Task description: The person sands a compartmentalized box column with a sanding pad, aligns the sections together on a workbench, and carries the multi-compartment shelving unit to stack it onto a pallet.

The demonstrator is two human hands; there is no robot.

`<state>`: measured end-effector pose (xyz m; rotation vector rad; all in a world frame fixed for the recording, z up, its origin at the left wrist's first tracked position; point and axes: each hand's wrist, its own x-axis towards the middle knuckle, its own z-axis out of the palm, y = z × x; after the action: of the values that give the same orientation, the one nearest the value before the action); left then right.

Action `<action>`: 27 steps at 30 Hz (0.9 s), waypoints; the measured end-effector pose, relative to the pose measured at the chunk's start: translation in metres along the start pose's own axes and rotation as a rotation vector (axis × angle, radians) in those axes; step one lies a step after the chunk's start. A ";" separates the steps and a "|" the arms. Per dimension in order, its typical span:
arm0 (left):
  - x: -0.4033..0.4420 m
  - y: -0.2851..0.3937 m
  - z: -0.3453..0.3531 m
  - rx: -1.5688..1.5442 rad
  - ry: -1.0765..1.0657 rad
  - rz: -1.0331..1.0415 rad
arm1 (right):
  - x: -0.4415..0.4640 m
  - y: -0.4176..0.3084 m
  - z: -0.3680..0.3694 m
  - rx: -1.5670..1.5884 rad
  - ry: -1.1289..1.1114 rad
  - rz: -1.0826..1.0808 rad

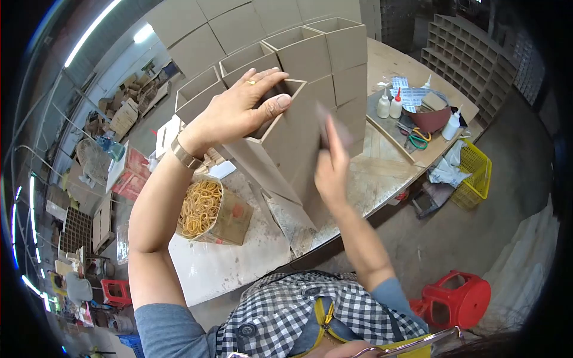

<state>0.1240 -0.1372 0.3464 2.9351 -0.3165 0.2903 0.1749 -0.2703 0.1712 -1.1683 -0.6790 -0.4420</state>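
Left hand [248, 110] spread across open top of tall box [292, 146], by table's [376, 179] near edge. Right hand [333, 170] holds blurred pad [335, 130] alongside. Hard push, weak steadying could tip box.

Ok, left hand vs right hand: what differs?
Left hand lies across the top of the box; right hand holds a blurred piece by its side.
Left hand looks sharp; right hand is partly smeared.
Left hand has a wristband; right hand has none.
Both are ungloved.
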 end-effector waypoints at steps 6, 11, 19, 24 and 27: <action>0.002 -0.003 -0.001 -0.003 0.015 0.025 | 0.059 -0.048 0.029 -0.270 0.040 -0.234; 0.001 -0.001 -0.001 -0.011 0.019 0.006 | -0.094 0.078 -0.034 -0.256 -0.141 0.332; 0.002 -0.001 0.000 -0.107 0.029 -0.057 | -0.217 0.216 -0.108 -0.447 -0.381 0.713; 0.005 0.012 -0.011 -0.096 0.077 -0.086 | -0.102 0.176 -0.172 -0.480 -0.546 0.682; 0.004 0.027 -0.026 -0.057 0.133 -0.137 | -0.054 0.239 -0.244 -0.620 -0.374 0.471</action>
<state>0.1174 -0.1590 0.3766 2.8465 -0.1027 0.4454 0.3519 -0.4193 -0.0865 -1.9749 -0.5687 -0.0189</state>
